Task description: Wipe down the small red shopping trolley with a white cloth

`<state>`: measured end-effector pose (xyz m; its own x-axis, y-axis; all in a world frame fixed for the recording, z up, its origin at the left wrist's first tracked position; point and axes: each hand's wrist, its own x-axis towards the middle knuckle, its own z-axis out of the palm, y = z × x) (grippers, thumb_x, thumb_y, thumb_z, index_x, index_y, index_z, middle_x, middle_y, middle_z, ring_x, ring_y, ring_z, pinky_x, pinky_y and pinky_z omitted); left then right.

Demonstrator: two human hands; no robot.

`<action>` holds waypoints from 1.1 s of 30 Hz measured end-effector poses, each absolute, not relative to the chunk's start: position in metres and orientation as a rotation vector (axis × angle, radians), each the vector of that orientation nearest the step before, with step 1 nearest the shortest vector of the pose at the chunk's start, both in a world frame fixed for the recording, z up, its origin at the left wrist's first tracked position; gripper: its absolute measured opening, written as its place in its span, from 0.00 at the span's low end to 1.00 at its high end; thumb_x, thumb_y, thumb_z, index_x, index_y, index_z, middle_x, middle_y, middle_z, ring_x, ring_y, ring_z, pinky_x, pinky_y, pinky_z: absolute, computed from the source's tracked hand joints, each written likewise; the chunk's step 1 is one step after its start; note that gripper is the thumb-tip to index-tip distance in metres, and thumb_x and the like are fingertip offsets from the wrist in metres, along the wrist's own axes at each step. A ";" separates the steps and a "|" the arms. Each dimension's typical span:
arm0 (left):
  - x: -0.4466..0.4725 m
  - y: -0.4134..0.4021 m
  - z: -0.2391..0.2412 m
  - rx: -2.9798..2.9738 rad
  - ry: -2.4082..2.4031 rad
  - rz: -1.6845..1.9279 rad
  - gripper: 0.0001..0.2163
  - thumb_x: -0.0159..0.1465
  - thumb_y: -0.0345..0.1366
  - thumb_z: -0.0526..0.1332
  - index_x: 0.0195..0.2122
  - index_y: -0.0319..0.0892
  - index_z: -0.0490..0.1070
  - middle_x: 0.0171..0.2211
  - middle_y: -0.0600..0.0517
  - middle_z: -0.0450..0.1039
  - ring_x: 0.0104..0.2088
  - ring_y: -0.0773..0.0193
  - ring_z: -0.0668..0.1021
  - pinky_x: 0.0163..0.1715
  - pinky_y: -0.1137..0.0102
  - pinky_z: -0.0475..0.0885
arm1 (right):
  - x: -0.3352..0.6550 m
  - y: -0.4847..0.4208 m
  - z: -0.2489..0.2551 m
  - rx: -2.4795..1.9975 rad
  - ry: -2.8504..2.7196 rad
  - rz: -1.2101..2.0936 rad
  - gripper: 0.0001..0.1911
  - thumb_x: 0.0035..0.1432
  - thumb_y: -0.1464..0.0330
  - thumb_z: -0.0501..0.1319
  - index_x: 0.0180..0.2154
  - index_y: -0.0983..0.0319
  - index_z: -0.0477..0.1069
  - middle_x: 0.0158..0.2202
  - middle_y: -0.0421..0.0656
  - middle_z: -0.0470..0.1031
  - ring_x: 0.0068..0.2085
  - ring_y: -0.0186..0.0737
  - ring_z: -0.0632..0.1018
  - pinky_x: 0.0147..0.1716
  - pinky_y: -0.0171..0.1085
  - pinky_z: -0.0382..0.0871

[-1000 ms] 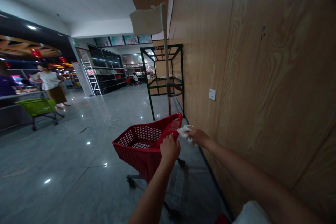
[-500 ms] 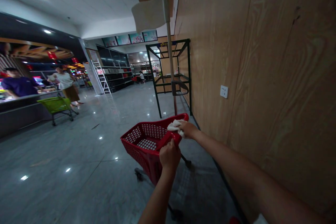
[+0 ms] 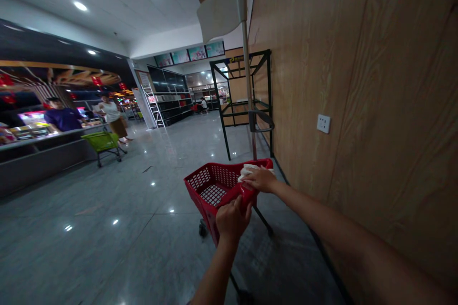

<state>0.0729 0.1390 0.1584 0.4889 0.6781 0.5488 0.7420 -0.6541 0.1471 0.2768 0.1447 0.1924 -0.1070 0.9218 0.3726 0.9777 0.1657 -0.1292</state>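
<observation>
A red plastic shopping cart (image 3: 205, 214) with perforated basket walls stands in front of me. My left hand (image 3: 232, 219) is closed around the near edge of its handle section. A crumpled white cloth (image 3: 246, 169) lies on top of that section, under my right hand (image 3: 261, 179). The right fingers press the cloth against the red plastic and partly cover it. Behind the cart rises a pole (image 3: 246, 66) with a whitish flag-shaped panel (image 3: 223, 12) at its top; whether it is fixed to the cart I cannot tell.
Along the right runs a wood-grain wall (image 3: 296, 81) with a socket (image 3: 323, 124). A dark metal frame (image 3: 225, 128) stands ahead beside it. On the left, a green cart (image 3: 102, 142) and a person in a white top (image 3: 112, 112) are near a counter, with a person in purple (image 3: 62, 119) behind.
My right hand has flattened over the cloth and shifted slightly toward me along the handle section. The view has turned left, so the cart appears farther right. My left hand keeps its grip.
</observation>
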 end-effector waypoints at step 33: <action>0.067 0.145 0.222 -2.710 -1.248 -0.503 0.19 0.67 0.42 0.47 0.37 0.41 0.78 0.39 0.45 0.78 0.39 0.60 0.78 0.40 0.69 0.67 | 0.261 0.054 0.191 -2.148 -1.749 -0.424 0.18 0.68 0.63 0.46 0.52 0.56 0.70 0.55 0.46 0.70 0.55 0.45 0.70 0.55 0.45 0.59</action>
